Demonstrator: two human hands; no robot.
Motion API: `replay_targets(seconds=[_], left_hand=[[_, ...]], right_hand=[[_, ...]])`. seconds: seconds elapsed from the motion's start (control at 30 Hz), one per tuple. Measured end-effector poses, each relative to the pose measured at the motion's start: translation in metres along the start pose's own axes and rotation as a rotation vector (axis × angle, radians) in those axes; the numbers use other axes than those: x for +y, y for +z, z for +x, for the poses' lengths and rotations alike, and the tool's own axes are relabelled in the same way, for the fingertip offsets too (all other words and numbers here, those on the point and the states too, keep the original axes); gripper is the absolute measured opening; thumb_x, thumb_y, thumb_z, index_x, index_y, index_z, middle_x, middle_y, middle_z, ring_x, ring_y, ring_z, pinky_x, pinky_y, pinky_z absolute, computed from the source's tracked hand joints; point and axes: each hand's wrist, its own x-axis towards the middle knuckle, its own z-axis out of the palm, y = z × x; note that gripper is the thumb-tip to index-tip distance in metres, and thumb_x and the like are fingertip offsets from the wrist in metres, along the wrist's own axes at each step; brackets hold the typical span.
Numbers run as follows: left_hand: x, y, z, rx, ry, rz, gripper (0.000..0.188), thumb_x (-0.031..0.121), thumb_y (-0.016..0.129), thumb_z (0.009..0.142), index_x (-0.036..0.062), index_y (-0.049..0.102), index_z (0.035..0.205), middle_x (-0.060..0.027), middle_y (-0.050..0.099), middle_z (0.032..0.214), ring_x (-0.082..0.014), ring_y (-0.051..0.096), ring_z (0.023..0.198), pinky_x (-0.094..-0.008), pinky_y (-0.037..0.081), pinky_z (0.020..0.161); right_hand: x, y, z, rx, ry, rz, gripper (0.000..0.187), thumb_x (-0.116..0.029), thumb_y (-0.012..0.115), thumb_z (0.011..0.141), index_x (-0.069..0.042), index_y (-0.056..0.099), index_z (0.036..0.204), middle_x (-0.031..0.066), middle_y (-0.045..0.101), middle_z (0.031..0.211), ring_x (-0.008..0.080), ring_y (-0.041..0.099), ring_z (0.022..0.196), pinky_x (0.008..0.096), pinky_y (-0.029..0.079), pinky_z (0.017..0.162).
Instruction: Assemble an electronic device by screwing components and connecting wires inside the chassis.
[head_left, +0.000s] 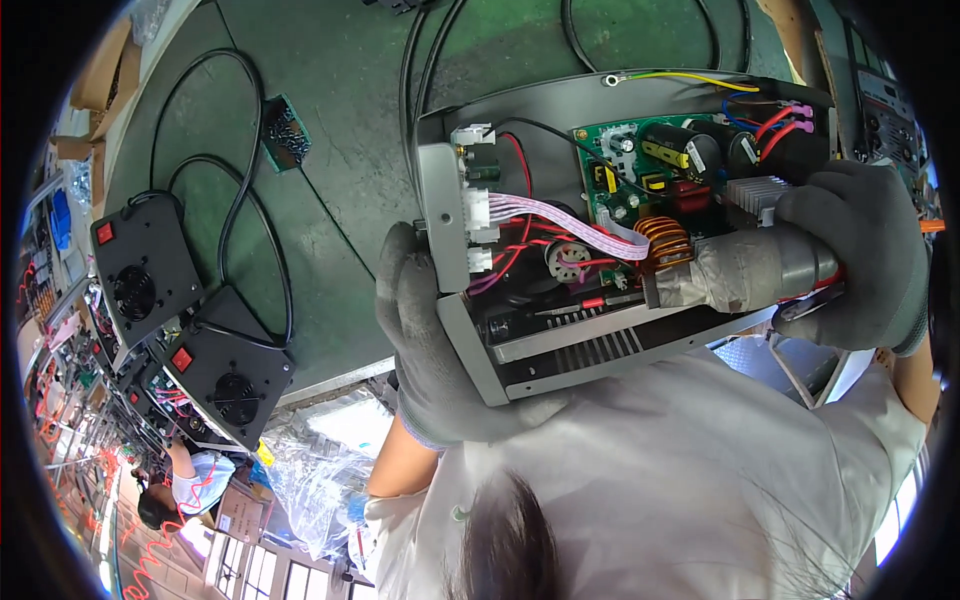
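Note:
An open dark grey metal casing (500, 107) sits tilted in front of me, with its electronics showing. Inside are a green circuit board (590, 150), a copper-wound coil (664, 243) and a white ribbon cable (560, 222) running to connectors at the left end panel (441, 215). My left hand (425, 345), in a grey glove, grips the casing at its lower left corner. My right hand (860, 250), gloved too, is wrapped round a power screwdriver (735, 275) with a grey taped body. Its thin bit points left, low inside the casing; I cannot tell whether the tip touches anything.
Two black units with fans and red switches, one upper (145, 270) and one lower (235, 370), stand at the left table edge. A small circuit board (287, 133) and black cables (250, 190) lie on the green table (340, 90). Another person (200, 480) works at lower left.

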Motion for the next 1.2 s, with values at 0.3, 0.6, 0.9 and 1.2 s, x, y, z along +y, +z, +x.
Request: replay_targets(seconds=[0.3,0.6,0.9,1.2], left_hand=[[0.005,0.002,-0.003,0.017,0.084,0.204,0.116,0.076,0.070,0.075,-0.0152,0.040,0.141,-0.0352,0.048,0.135,-0.0513,0.049,0.124,-0.0644,0.043,0.100],[0.006,0.004,0.003,0.172,0.151,0.196,0.106,0.068,0.073,0.070,-0.0138,0.049,0.133,-0.0314,0.056,0.126,-0.0490,0.055,0.113,-0.0655,0.043,0.096],[0.011,-0.001,0.010,0.013,0.055,0.254,0.110,0.068,0.075,0.063,-0.0125,0.050,0.133,-0.0270,0.057,0.124,-0.0437,0.055,0.108,-0.0636,0.037,0.100],[-0.001,0.014,-0.006,0.263,0.106,0.222,0.097,0.076,0.069,0.066,-0.0027,0.061,0.123,-0.0285,0.053,0.124,-0.0425,0.047,0.122,-0.0630,0.029,0.112]], right_hand=[[-0.010,-0.001,0.001,0.095,-0.077,-0.141,0.070,-0.040,0.088,0.045,-0.002,0.066,0.099,0.0129,0.061,0.075,0.0349,0.060,0.063,0.0447,0.046,0.058],[-0.013,0.006,0.005,0.074,-0.039,-0.073,0.069,-0.044,0.089,0.052,-0.001,0.067,0.101,0.0137,0.063,0.078,0.0354,0.062,0.067,0.0452,0.048,0.061],[-0.005,0.005,0.015,0.067,-0.051,0.027,0.079,-0.041,0.092,0.046,0.001,0.070,0.109,0.0131,0.068,0.077,0.0360,0.066,0.069,0.0441,0.052,0.063],[-0.015,-0.016,0.016,0.005,0.112,-0.023,0.045,-0.032,0.084,0.056,-0.011,0.067,0.091,0.0094,0.065,0.072,0.0341,0.066,0.070,0.0432,0.051,0.063]])
